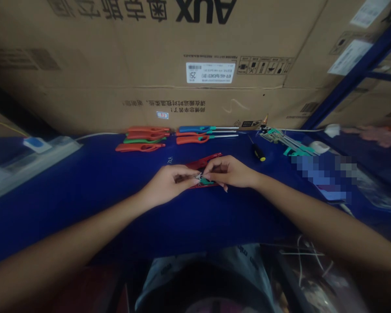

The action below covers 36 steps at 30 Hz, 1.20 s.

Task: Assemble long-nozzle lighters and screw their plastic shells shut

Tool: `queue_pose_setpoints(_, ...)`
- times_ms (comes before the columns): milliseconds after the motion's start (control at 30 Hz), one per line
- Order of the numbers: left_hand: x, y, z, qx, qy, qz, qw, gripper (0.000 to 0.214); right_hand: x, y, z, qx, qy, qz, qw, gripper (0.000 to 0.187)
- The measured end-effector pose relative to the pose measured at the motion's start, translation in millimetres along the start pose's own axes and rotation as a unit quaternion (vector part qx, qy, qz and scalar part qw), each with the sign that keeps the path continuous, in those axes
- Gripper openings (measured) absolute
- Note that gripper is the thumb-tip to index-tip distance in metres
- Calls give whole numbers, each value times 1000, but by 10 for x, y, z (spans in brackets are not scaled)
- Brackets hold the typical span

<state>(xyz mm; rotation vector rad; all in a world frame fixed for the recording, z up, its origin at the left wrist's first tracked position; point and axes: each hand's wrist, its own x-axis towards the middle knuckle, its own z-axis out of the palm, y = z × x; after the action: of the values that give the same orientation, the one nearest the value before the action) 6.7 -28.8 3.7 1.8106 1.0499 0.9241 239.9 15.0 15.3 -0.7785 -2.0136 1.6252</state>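
Note:
My left hand (167, 186) is closed in a pinch on a small white-and-green lighter part (206, 180) at the middle of the table. From the other side my right hand (230, 171) pinches at the same small part, its fingertips close to the left ones. Fingers partly hide the part, so its exact shape is unclear. Beneath and around the fingers is a red lighter casing (200, 163), one half lying just behind the hands and another red edge showing below them.
Orange and green lighter casings (142, 147) lie at the back left. Beside them are lighters with metal tubes (195, 139). A black-and-yellow screwdriver (258, 152) and a pile of teal-and-metal lighter rods (288, 142) lie to the right. Large cardboard boxes (133, 74) stand behind the blue table (101, 208).

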Motion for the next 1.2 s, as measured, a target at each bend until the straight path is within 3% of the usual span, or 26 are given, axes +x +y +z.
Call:
queue_pose_setpoints(800,-24,50,31,45,-6,10,999,24,-4,23,46,-42,17,7,999,26)
queue_pose_setpoints(1200,-64,26,93,61,23,16,998,22,-12,0,61,-49,10,-4,999,22)
